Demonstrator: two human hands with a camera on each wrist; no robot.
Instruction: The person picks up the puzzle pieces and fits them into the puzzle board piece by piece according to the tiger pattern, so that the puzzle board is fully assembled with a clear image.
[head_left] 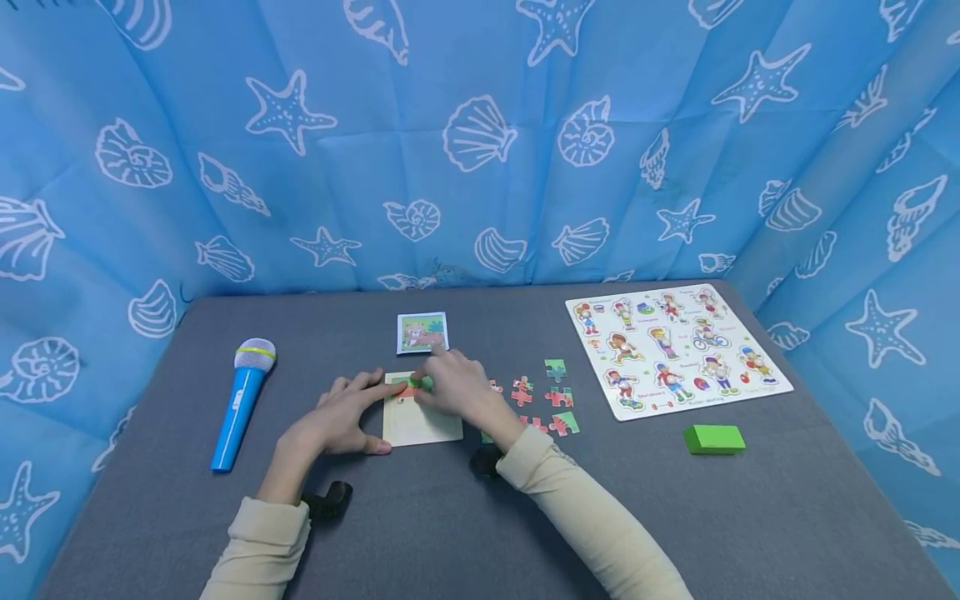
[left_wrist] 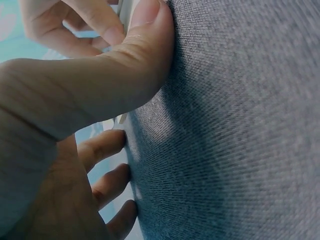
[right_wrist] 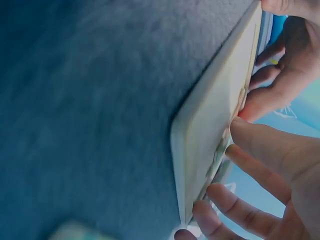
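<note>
A square, cream puzzle board (head_left: 423, 429) lies on the table with a few red and green pieces along its top edge. My left hand (head_left: 337, 417) reaches over its left side; the index finger presses a red puzzle piece (head_left: 407, 392), and the thumb rests by the board's lower left edge. From the right, my right hand (head_left: 457, 385) pinches a green puzzle piece (head_left: 426, 383) against the top of the board between thumb and index finger. In the right wrist view, thumb and fingertips meet along the board's (right_wrist: 212, 120) far edge, and the piece is mostly covered.
Several loose puzzle pieces (head_left: 559, 397) lie right of the board, some behind my right forearm. A small picture card (head_left: 422, 332) sits above it. There is a toy microphone (head_left: 243, 404) at left, a sports picture board (head_left: 675, 350) at right, and a green block (head_left: 714, 439) below that.
</note>
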